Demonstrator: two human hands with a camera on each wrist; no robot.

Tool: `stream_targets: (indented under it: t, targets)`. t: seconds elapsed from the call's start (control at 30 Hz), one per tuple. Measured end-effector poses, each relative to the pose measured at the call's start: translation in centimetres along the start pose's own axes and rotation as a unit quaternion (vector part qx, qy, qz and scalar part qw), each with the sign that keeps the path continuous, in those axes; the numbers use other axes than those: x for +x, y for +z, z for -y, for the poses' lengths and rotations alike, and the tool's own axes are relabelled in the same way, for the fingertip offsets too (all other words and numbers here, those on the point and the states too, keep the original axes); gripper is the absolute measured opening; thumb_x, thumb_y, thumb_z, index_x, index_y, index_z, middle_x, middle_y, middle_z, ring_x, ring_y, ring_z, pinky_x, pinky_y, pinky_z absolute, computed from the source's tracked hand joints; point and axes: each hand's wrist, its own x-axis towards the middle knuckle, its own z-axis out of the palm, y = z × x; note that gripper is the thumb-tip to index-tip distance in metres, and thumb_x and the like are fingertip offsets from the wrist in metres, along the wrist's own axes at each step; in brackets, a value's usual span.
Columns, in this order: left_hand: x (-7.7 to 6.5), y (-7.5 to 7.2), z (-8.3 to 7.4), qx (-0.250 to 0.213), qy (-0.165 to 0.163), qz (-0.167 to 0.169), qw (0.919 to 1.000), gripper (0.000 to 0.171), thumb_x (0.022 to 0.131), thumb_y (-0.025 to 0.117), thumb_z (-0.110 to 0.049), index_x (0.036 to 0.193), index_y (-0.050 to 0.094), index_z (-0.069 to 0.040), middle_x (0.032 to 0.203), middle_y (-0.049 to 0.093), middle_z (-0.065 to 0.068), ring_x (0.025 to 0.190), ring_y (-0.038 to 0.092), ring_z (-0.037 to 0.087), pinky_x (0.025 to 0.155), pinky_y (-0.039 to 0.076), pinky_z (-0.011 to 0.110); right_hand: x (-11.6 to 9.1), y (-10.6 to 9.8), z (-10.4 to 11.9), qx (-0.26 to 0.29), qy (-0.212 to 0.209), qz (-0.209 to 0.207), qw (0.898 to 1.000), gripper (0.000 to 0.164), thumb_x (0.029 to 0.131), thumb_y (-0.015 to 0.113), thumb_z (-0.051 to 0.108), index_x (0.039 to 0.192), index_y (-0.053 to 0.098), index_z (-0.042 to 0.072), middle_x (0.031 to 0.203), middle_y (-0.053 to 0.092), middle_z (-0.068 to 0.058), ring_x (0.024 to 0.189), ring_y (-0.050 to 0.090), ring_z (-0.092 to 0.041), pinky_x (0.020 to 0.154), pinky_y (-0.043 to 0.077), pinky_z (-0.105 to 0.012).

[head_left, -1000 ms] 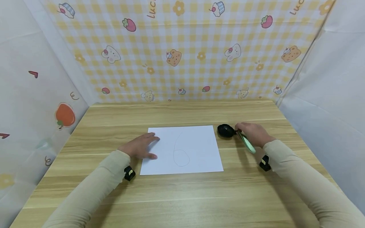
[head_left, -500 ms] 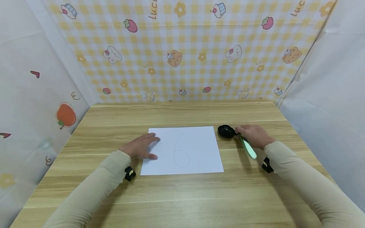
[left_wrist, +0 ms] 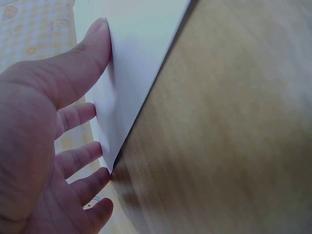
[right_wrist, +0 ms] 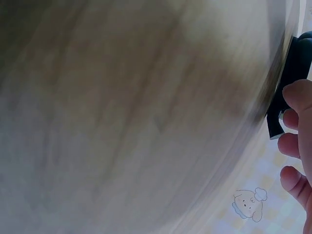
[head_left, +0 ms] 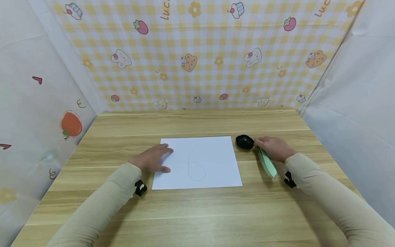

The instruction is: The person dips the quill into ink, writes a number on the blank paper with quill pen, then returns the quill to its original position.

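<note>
A white sheet of paper (head_left: 216, 161) with a thin, drawn figure like a 6 lies on the wooden table. My left hand (head_left: 151, 158) rests on its left edge with fingers spread; the left wrist view shows thumb and fingertips at the paper's border (left_wrist: 139, 63). To the right of the sheet, my right hand (head_left: 275, 149) pinches the neck of a ladle (head_left: 244, 142) with a black bowl and a pale green handle (head_left: 267, 165). Only a black part of the ladle (right_wrist: 291, 75) shows in the right wrist view, beside my right thumb and fingers (right_wrist: 291, 145).
Wooden tabletop (head_left: 197, 212) extends in front of the paper and behind it. A yellow checked cloth (head_left: 197, 41) with cartoon prints hangs at the back. White sheets (head_left: 355, 113) hang along both sides.
In my right hand, the ladle's green handle has turned, showing a broader side, and its end has come a little nearer. The left hand and the paper stay put.
</note>
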Motion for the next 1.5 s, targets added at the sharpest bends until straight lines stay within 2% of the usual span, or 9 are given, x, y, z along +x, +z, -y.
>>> stream_targets:
  t: [0.13, 0.4, 0.77, 1.13, 1.5]
  targets:
    - [-0.03, -0.05, -0.07, 0.000, 0.001, -0.001, 1.0000, 0.080, 0.082, 0.075, -0.045, 0.143, 0.043, -0.004, 0.151, 0.029, 0.027, 0.139, 0.026, 0.045, 0.111, 0.025, 0.057, -0.08, 0.33, -0.10, -0.008, -0.016, -0.006, 1.000, 0.022, 0.081, 0.067, -0.006, 0.097, 0.063, 0.009, 0.090, 0.068, -0.009, 0.076, 0.067, -0.025, 0.052, 0.054, -0.039]
    - [-0.04, -0.04, -0.09, 0.001, 0.003, -0.002, 1.0000, 0.081, 0.082, 0.075, -0.046, 0.144, 0.043, -0.004, 0.151, 0.029, 0.027, 0.139, 0.026, 0.045, 0.111, 0.024, 0.057, 0.12, 0.40, 0.02, -0.030, -0.055, -0.034, 0.997, 0.028, 0.074, 0.068, -0.012, 0.092, 0.062, 0.008, 0.080, 0.062, -0.007, 0.069, 0.063, -0.022, 0.049, 0.051, -0.034]
    - [-0.03, -0.17, -0.11, 0.000, 0.003, 0.000, 1.0000, 0.082, 0.082, 0.075, -0.046, 0.144, 0.042, -0.004, 0.152, 0.028, 0.027, 0.139, 0.026, 0.044, 0.112, 0.023, 0.057, 0.10, 0.34, 0.09, -0.040, -0.051, -0.021, 0.998, 0.027, 0.074, 0.067, -0.013, 0.092, 0.062, 0.008, 0.079, 0.060, -0.007, 0.067, 0.062, -0.021, 0.048, 0.050, -0.034]
    - [0.00, -0.32, -0.20, 0.003, 0.001, 0.004, 1.0000, 0.083, 0.082, 0.074, -0.047, 0.144, 0.042, -0.004, 0.152, 0.028, 0.027, 0.139, 0.025, 0.044, 0.112, 0.023, 0.056, 0.23, 0.63, 0.05, -0.031, -0.058, -0.061, 0.996, 0.018, 0.076, 0.069, -0.004, 0.084, 0.061, 0.011, 0.072, 0.056, -0.004, 0.061, 0.059, -0.020, 0.043, 0.047, -0.034]
    - [-0.03, -0.27, -0.04, 0.018, 0.002, 0.006, 0.9998, 0.083, 0.082, 0.073, -0.050, 0.144, 0.042, -0.005, 0.152, 0.029, 0.027, 0.138, 0.027, 0.045, 0.111, 0.025, 0.057, 0.26, 0.64, 0.17, -0.025, -0.055, -0.059, 0.996, 0.017, 0.078, 0.071, -0.002, 0.084, 0.061, 0.011, 0.072, 0.057, -0.003, 0.062, 0.060, -0.019, 0.043, 0.047, -0.034]
